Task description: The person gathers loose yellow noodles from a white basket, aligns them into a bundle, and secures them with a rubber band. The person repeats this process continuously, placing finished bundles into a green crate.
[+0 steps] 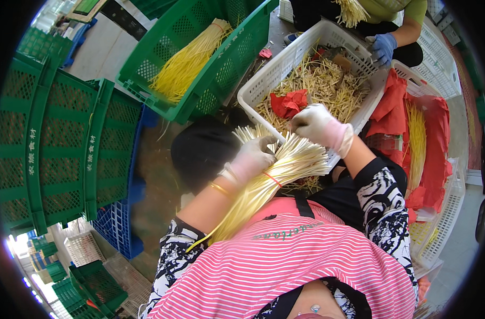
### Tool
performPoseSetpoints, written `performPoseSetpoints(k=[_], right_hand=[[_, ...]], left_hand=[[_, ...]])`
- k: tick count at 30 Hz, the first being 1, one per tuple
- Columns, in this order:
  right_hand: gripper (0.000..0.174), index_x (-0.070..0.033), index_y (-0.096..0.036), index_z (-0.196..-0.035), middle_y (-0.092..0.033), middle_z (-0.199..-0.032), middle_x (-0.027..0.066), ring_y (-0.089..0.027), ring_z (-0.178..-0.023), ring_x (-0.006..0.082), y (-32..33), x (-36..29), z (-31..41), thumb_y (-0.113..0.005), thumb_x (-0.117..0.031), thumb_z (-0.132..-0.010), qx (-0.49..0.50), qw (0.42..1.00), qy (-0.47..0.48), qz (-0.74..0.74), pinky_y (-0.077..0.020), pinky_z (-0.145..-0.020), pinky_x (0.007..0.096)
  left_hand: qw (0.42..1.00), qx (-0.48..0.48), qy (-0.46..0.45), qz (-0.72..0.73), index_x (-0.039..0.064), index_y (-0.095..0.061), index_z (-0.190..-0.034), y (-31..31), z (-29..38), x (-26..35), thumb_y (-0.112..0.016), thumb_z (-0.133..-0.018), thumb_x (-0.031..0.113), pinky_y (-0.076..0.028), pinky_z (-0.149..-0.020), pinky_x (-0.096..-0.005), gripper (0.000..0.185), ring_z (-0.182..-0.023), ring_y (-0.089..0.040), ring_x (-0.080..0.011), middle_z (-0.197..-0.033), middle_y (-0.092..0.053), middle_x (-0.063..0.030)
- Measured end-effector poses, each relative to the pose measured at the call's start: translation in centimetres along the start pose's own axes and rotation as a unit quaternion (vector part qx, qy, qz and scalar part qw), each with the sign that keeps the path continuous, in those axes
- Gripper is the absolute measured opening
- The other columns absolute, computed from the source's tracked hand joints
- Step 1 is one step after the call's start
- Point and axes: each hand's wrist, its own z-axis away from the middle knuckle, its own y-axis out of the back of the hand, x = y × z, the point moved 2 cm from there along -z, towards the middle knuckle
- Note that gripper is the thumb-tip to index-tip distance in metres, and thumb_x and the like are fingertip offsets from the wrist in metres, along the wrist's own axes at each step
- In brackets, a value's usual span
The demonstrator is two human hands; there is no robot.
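Observation:
A bundle of pale yellow-white stalks [290,163], tied with a red band, lies across my lap, its cut ends towards the white crate. My left hand [255,155], in a whitish glove, is closed around stalks at the bundle's upper left. My right hand [318,124], gloved too, is at the tips of the stalks beside the crate's near rim, fingers bent together; whether a stalk or tool is between them is hidden. Just beyond, the white perforated crate [262,81] holds many short cut stalk pieces [326,85] and crumpled red paper [289,103].
A green crate [234,52] with a banded yellow bundle [192,60] stands ahead left. Stacked green crates [62,143] rest on a blue pallet [114,227]. At right, red paper [434,147] lines a crate with yellow stalks [417,143]. A co-worker's blue-gloved hand [383,48] touches the white crate's far side.

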Motion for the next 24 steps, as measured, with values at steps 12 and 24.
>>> performPoseSetpoints(k=[12, 24], right_hand=[[0.023, -0.002, -0.072, -0.105, -0.073, -0.088, 0.0108, -0.069, -0.083, 0.0172, -0.2, 1.4, 1.2, -0.066, -0.020, -0.092, 0.024, 0.968, -0.181, -0.171, -0.0544, -0.080, 0.0328], [0.014, -0.002, -0.073, -0.096, -0.070, -0.079, 0.0102, -0.066, -0.073, 0.0178, -5.9, -2.1, 3.0, -0.073, -0.008, -0.083, 0.005, 0.944, -0.156, -0.292, -0.0533, -0.069, 0.0325]], left_hand=[[0.999, -0.008, 0.015, 0.039, -0.005, -0.064, -0.122, 0.0, -0.1, 0.4, -0.064, -0.081, -0.002, -0.050, -0.074, -0.0275, 0.041, -0.080, -0.062, -0.0115, -0.094, -0.070, -0.0061], [0.918, 0.097, -0.212, -0.320, 0.006, -0.073, -0.082, -0.6, 0.6, 1.7, -0.066, -0.077, 0.016, -0.053, -0.073, -0.0429, 0.013, -0.073, -0.067, -0.0335, -0.075, -0.068, -0.0177]])
